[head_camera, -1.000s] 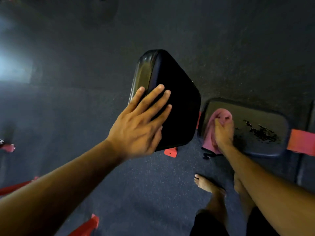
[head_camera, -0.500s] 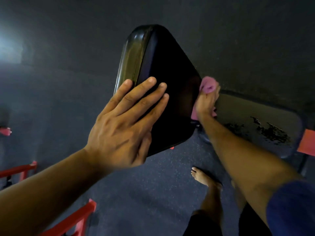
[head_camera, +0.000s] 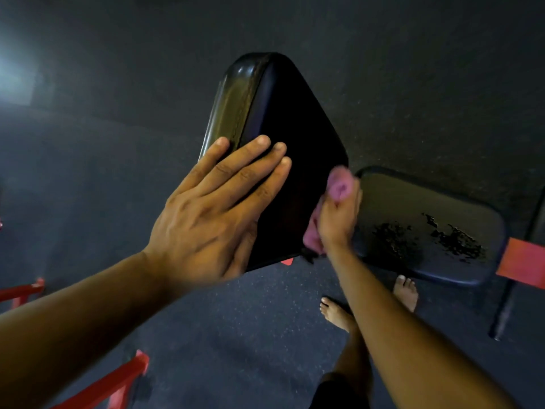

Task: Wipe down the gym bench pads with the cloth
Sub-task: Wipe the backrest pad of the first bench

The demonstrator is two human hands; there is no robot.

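Observation:
A black back pad (head_camera: 289,137) stands raised at an angle in the middle of the view. My left hand (head_camera: 215,214) lies flat on its lower left part, fingers straight. My right hand (head_camera: 337,219) grips a bunched pink cloth (head_camera: 339,185) against the pad's lower right edge. Right of it lies the dark seat pad (head_camera: 418,208), with cracked, peeling patches on its surface.
Red frame tubes (head_camera: 118,385) run along the lower left, and a red frame piece (head_camera: 522,262) sticks out past the seat pad on the right. My bare feet (head_camera: 336,312) stand on the dark speckled rubber floor (head_camera: 250,335) below the pads.
My right hand carried the pink cloth off the seat pad to the back pad's right edge, then slid down along that edge. My left hand stayed flat on the back pad.

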